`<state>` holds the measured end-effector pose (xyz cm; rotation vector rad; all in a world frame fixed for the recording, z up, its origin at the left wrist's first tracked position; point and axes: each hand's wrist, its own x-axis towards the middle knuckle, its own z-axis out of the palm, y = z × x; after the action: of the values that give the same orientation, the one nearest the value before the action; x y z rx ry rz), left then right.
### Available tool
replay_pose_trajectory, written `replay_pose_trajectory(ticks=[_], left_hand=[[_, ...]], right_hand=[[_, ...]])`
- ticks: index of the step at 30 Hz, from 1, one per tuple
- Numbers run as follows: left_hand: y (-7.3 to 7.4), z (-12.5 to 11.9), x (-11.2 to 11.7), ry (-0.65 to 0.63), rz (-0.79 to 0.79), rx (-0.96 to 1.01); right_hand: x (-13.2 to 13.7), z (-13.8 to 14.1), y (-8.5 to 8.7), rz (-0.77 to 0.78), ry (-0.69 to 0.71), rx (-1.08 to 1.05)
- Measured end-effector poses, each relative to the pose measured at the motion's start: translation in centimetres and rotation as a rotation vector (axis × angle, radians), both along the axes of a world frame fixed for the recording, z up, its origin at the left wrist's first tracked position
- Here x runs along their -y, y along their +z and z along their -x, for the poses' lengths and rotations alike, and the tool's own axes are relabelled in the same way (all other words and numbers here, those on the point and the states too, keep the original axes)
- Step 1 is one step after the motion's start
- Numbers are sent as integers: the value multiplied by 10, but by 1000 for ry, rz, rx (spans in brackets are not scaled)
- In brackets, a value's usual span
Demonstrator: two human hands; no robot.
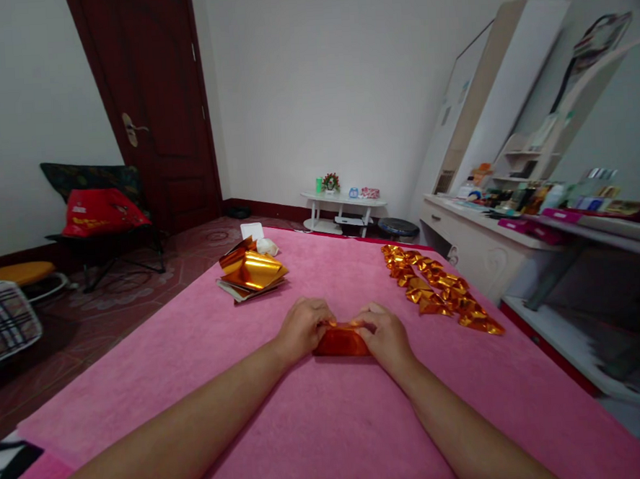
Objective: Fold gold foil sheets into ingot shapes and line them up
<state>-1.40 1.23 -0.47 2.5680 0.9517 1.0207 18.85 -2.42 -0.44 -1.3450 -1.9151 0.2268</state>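
Observation:
A sheet of orange-gold foil paper (341, 343) lies folded on the pink cloth in front of me. My left hand (306, 327) pinches its far left corner, fingers curled over the edge. At the far right corner my right hand (384, 337) grips the same sheet between thumb and fingers. Ahead on the left is a loose stack of gold foil sheets (254, 271), its upper sheets curling. Rows of folded gold foil pieces (436, 286) lie to the right of my right hand.
The pink cloth (244, 417) covers the surface under my arms. Behind the foil stack sit a crumpled whitish item (267, 246) and a white card-like object (251, 231). A dressing table (468, 223) crowded with bottles stands right; a chair with a red bag (101, 211) stands left.

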Motion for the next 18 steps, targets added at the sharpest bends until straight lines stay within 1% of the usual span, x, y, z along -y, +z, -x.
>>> replay_pose_trajectory(ticks=[2, 4, 5, 7, 9, 10, 14, 18], left_hand=[[0, 1, 0, -1, 2, -6], [2, 2, 1, 34, -10, -12], [4, 3, 2, 74, -23, -20], [7, 4, 5, 198, -41, -49], [9, 6, 7, 320, -17, -82], [10, 7, 7, 362, 13, -93], [6, 10, 4, 414, 152, -57], [0, 10, 0, 430, 207, 35]], right_hand=[[2, 0, 3, -2, 2, 36], [3, 0, 3, -8, -26, 39], [3, 0, 2, -11, -56, 29], [1, 0, -1, -4, -142, -2], [-1, -2, -5, 26, -207, -30], [-3, -3, -7, 45, -218, -46], [-9, -5, -13, 77, -169, -180], [-13, -5, -15, 86, -80, -366]])
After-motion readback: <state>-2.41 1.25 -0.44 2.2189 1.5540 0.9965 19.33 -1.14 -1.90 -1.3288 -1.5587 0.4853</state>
